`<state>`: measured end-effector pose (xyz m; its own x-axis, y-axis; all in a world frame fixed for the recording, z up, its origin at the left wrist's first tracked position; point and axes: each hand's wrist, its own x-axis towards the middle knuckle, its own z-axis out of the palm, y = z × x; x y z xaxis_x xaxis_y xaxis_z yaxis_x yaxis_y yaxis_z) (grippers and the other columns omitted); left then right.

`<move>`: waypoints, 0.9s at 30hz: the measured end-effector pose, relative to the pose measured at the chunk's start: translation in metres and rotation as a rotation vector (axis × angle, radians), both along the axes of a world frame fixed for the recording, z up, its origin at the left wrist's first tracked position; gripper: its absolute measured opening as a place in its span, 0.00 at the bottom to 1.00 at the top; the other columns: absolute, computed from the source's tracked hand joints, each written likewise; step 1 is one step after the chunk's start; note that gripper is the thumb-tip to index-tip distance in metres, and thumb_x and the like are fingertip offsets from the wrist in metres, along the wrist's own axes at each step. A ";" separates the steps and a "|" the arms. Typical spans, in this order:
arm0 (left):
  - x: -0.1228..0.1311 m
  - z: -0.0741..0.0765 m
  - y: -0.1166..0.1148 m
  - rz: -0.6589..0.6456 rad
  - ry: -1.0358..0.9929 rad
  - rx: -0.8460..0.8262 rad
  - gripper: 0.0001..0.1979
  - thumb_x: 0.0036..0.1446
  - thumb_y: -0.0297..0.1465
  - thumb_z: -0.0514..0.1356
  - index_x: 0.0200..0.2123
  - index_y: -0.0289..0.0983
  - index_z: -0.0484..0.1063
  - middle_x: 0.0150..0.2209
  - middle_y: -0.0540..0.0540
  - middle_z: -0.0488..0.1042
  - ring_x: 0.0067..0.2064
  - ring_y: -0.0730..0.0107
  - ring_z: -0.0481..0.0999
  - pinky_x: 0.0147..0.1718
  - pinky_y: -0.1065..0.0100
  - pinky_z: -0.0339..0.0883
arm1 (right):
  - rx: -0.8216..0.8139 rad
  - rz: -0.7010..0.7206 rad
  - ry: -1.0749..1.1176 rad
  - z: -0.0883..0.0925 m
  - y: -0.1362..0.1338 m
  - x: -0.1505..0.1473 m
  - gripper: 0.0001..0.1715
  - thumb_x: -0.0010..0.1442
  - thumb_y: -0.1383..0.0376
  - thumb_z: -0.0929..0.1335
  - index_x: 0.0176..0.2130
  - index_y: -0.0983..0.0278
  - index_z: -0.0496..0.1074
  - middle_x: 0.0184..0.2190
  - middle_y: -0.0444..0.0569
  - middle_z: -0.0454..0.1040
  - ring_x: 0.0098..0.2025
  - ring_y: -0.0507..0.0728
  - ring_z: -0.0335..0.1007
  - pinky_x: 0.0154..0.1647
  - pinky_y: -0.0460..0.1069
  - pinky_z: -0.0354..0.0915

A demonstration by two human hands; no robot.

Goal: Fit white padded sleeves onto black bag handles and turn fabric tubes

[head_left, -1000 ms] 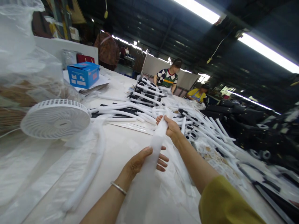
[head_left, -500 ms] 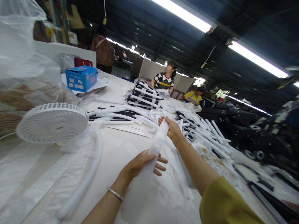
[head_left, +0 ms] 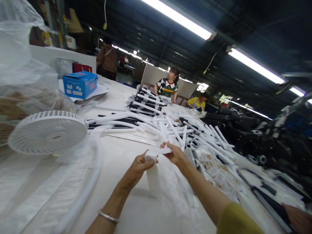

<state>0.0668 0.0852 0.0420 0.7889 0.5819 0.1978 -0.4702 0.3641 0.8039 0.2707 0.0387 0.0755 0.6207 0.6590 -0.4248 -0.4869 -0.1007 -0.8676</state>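
Observation:
A thin white strip (head_left: 152, 177), soft like foam sheet or paper, runs between my two hands and hangs down over the table. My left hand (head_left: 140, 165) is closed on it, with part of the strip bent over the fingers. At the strip's far end my right hand (head_left: 173, 153) pinches it between thumb and fingers. White foam tubes (head_left: 151, 127) lie heaped just beyond my hands, some of them over black pieces. More thin white sheets (head_left: 181, 185) lie crumpled under and beside my right forearm.
A white fan (head_left: 50, 133) and a blue box (head_left: 80, 85) stand on the left, near a large clear plastic bag (head_left: 17, 65). Bundled black-and-white pieces (head_left: 147, 102) lie before a person (head_left: 168, 86) across the table. Another hand (head_left: 298, 217) shows at lower right.
The strip was stretched lengthwise; now it is bent between my hands. My right hand has come down closer to the left, whose fingers have curled in. Another person's hand has appeared at lower right.

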 end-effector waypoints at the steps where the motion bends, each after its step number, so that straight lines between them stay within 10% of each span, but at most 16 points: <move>1: -0.003 0.003 0.004 0.081 0.001 -0.020 0.16 0.48 0.38 0.70 0.38 0.34 0.79 0.37 0.45 0.78 0.39 0.67 0.74 0.39 0.72 0.63 | -0.041 0.039 0.018 -0.007 -0.008 -0.009 0.09 0.65 0.65 0.65 0.38 0.69 0.72 0.25 0.50 0.78 0.27 0.54 0.77 0.34 0.48 0.74; 5: -0.015 0.006 0.018 0.142 -0.013 -0.148 0.28 0.49 0.36 0.70 0.54 0.39 0.72 0.40 0.46 0.79 0.35 0.71 0.74 0.34 0.74 0.63 | -0.166 0.206 0.093 -0.026 -0.036 -0.043 0.14 0.64 0.62 0.66 0.38 0.73 0.73 0.29 0.57 0.79 0.28 0.56 0.78 0.30 0.49 0.74; 9: -0.017 -0.004 0.024 0.019 -0.109 -0.316 0.23 0.45 0.38 0.72 0.44 0.33 0.78 0.47 0.39 0.78 0.46 0.60 0.75 0.45 0.68 0.67 | -0.258 0.452 -0.128 -0.027 -0.046 -0.046 0.22 0.61 0.54 0.68 0.39 0.73 0.73 0.34 0.61 0.79 0.29 0.58 0.78 0.29 0.51 0.74; 14: -0.008 -0.014 0.026 -0.075 -0.168 -0.515 0.11 0.50 0.32 0.69 0.37 0.33 0.79 0.41 0.43 0.81 0.45 0.65 0.77 0.51 0.66 0.67 | -0.264 0.318 -0.791 0.014 -0.041 -0.024 0.26 0.57 0.52 0.69 0.49 0.65 0.71 0.47 0.56 0.76 0.45 0.62 0.75 0.44 0.55 0.71; 19: -0.007 -0.011 0.023 -0.189 -0.105 -0.493 0.16 0.51 0.33 0.68 0.43 0.32 0.78 0.39 0.42 0.81 0.39 0.64 0.79 0.42 0.69 0.70 | -0.079 0.540 -1.335 0.066 -0.030 -0.057 0.20 0.54 0.57 0.71 0.47 0.60 0.75 0.48 0.50 0.76 0.51 0.61 0.71 0.56 0.57 0.63; 27: -0.011 -0.006 0.017 -0.171 -0.067 -0.353 0.16 0.44 0.33 0.72 0.37 0.32 0.78 0.30 0.45 0.80 0.29 0.70 0.77 0.33 0.71 0.68 | -0.045 0.663 -1.416 0.063 0.000 -0.092 0.20 0.47 0.73 0.65 0.36 0.58 0.80 0.33 0.46 0.80 0.39 0.59 0.74 0.47 0.53 0.66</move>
